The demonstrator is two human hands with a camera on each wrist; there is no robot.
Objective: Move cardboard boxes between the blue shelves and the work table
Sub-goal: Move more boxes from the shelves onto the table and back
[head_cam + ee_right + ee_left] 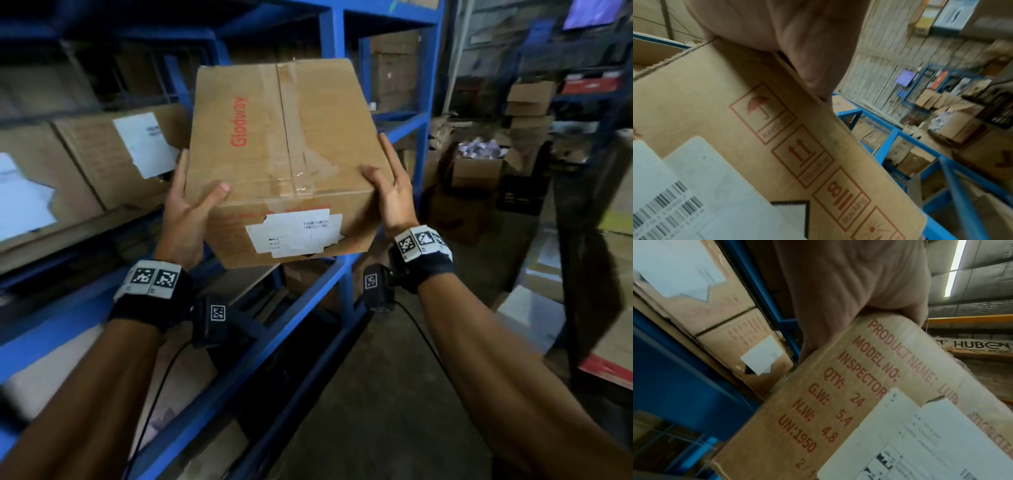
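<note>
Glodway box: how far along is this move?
Done: the Glodway box is off any surface, lifted. In hand: left hand and right hand clamp its sides beside the blue shelves. Left: setting it down; no work table is visible.

I see the blue shelves (pixel 337 274) running along my left, steel posts and rails. On the level at chest height two closed cardboard boxes (pixel 120 154) stand side by side, touching, each with a white label (pixel 147 144) facing out. Flattened cardboard (pixel 260 294) lies on the lower level. Beyond, open boxes (pixel 476 168) sit on the concrete floor (pixel 376 394).
</note>
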